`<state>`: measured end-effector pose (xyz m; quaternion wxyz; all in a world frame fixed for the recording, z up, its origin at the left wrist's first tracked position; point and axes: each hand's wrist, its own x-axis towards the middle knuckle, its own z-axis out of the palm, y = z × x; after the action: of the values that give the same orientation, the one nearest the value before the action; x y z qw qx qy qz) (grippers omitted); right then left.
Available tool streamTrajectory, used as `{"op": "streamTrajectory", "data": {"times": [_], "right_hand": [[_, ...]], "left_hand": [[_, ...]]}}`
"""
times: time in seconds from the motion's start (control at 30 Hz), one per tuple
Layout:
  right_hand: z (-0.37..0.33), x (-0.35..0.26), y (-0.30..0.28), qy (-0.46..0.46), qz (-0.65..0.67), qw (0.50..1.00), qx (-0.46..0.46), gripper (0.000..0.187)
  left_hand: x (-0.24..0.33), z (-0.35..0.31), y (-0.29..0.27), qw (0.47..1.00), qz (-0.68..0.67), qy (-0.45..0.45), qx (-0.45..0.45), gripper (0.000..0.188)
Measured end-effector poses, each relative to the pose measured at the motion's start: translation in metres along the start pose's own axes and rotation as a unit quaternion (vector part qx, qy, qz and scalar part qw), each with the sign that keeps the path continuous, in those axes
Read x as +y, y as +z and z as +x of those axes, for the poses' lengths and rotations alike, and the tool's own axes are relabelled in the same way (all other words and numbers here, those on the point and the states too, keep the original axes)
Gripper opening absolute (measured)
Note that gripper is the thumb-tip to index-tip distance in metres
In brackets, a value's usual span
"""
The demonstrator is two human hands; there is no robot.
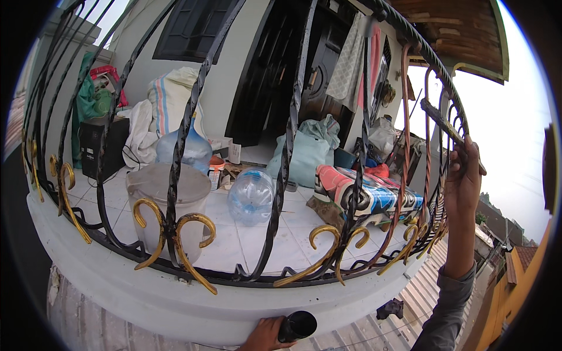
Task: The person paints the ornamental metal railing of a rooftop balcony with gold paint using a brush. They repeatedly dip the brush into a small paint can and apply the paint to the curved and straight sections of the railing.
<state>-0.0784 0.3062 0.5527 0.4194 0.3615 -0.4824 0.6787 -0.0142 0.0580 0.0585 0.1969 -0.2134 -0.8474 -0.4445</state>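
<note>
My right hand is raised at the right, its fingers closed round a dark, paint-crusted paintbrush. The brush slants up and to the left, close to the upper rail of a wrought-iron railing; whether it touches the metal I cannot tell. Twisted black bars and gold-coloured curls make up most of the railing, while a few bars at the right are reddish brown. Low in the middle, my left hand grips a black cup from its left side, below the balcony ledge. The cup's inside looks dark.
Behind the bars stand a lidded bucket, a clear plastic bottle, a blue water jug, stuffed sacks and a colourful folded bundle. A white ledge runs beneath the railing, above corrugated roofing. A dark cloth lies at lower right.
</note>
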Motion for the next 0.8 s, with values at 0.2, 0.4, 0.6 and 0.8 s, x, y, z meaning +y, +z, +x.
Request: {"op": "streamTrajectory", "data": {"times": [0.2,0.4,0.6,0.8], "right_hand": [[0.147,0.021,0.176,-0.101,0.142,0.979,-0.105,0.021],[0.158,0.058,0.259,-0.054,0.132,0.989,0.033,0.009],[0.142,0.063,0.281,-0.039,0.181,0.981,0.063,0.02],[0.146,0.072,0.287,-0.048,0.19,0.98,0.029,0.019]], "left_hand": [[-0.024,0.005,0.017,0.999,-0.013,-0.028,-0.017,0.102],[-0.049,0.006,0.029,0.992,0.098,0.069,-0.049,0.103],[-0.045,0.008,0.025,0.993,0.064,0.05,-0.086,0.11],[-0.047,0.009,0.027,0.991,0.071,0.056,-0.096,0.111]]}}
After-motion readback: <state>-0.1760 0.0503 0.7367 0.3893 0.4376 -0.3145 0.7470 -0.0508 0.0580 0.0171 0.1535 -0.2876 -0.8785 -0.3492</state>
